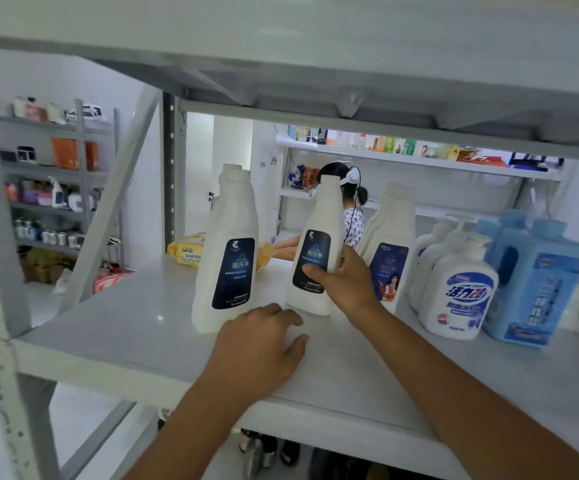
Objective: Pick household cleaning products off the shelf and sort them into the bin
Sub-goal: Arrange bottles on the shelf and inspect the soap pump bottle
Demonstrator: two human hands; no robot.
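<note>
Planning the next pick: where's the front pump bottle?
In the head view the front pump bottle stands right of centre on the shelf, just left of the blue jug.

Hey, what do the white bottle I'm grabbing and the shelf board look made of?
White bottle: likely matte opaque plastic, moulded shape, glossy dark label. Shelf board: probably painted metal, smooth pale grey, small light glint.

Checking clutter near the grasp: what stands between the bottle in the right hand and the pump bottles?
Another white bottle, with a blue-and-orange label, partly hidden by the right hand; head view.
</note>
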